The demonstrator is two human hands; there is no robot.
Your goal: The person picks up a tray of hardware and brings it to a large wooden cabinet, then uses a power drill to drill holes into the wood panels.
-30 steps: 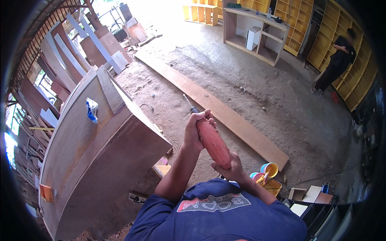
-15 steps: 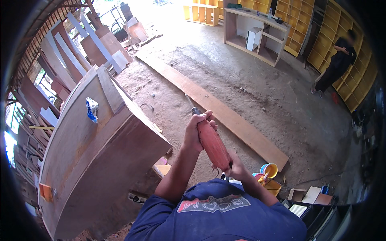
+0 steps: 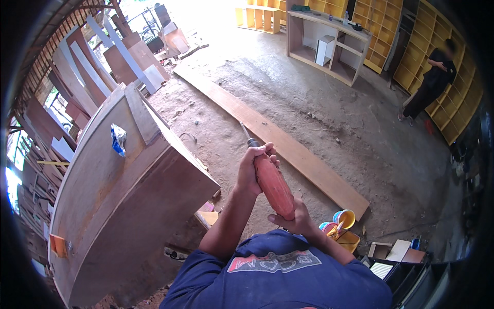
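A red power tool [image 3: 274,186] with a long rounded body hangs in front of my chest, pointing up and left. From its black collar [image 3: 252,142] sticks a thin metal bit [image 3: 244,130]; the exact kind of tool I cannot make out. My left hand [image 3: 252,167] is closed round its front part, with the thumb near the collar. At the rear end my right hand [image 3: 299,220] grips the body, its thumb reaching out to the left underneath. To the left stands a large wooden cabinet piece [image 3: 154,190] with a curved side, apart from my hands.
A long wooden board [image 3: 303,154] lies diagonally on the dirty floor ahead. Paint buckets [image 3: 346,218] stand at the right. A blue and white packet [image 3: 118,140] rests on the cabinet piece. Farther off are a wooden counter [image 3: 329,44], yellow shelves [image 3: 453,103] and a standing person [image 3: 435,80].
The power tool has shifted slightly right and down with my left hand. My right hand has changed its hold at the rear end, and its thumb now shows on the left.
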